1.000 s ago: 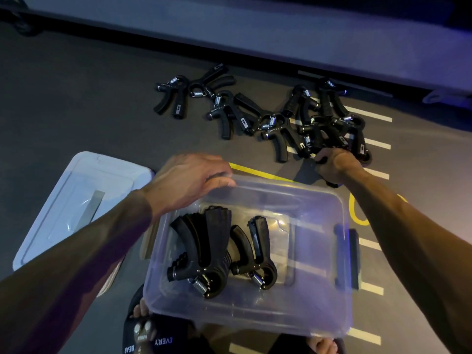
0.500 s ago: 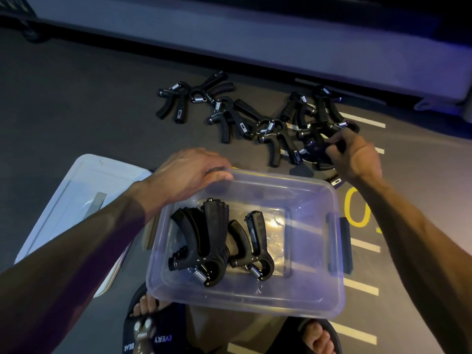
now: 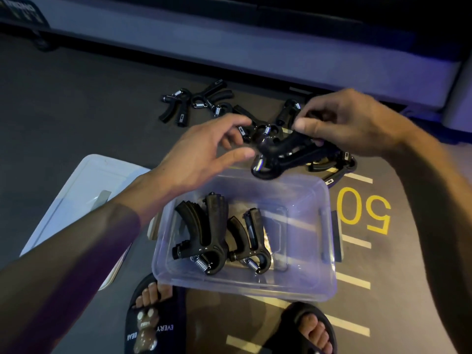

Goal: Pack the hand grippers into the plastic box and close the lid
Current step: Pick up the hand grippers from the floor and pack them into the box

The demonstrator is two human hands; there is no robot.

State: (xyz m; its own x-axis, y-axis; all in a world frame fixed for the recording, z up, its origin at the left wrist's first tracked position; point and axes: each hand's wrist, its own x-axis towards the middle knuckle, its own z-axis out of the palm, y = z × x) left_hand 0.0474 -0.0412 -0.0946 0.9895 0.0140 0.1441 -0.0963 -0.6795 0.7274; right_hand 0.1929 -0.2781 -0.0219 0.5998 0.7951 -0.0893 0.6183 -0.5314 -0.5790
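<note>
Since a second ago, left hand [image 3: 204, 154] is coming off the far rim of the plastic box [image 3: 245, 284] and right hand [image 3: 350, 126] is lifting a bunch off the floor pile, now hovering over the box's far edge.

Nearest: person's feet in black sandals [image 3: 301, 328], toes just at the box's near wall. Box is sitting on the floor [image 3: 63, 103], lid off, with packed grippers [image 3: 219, 236] lying nested in its left half; right half is showing bare bottom. Lid [image 3: 84, 190] is lying flat on the floor just left of the box, partly under the left forearm.

Above the far rim: right hand is gripping the held grippers [image 3: 283, 152], looks like two or three stacked, thumb on top. Left hand is loose, fingers spread, reaching toward the bunch's spring end and holding nothing.

Beyond: loose grippers [image 3: 194, 103] scattered on the floor, several more hidden behind the hands.

Risks: the bunch is being held by one handle end only, so the lower gripper could be slipping out and landing outside the box. Nobody is bracing the box now, so a drop on the rim could be tipping or sliding it.
</note>
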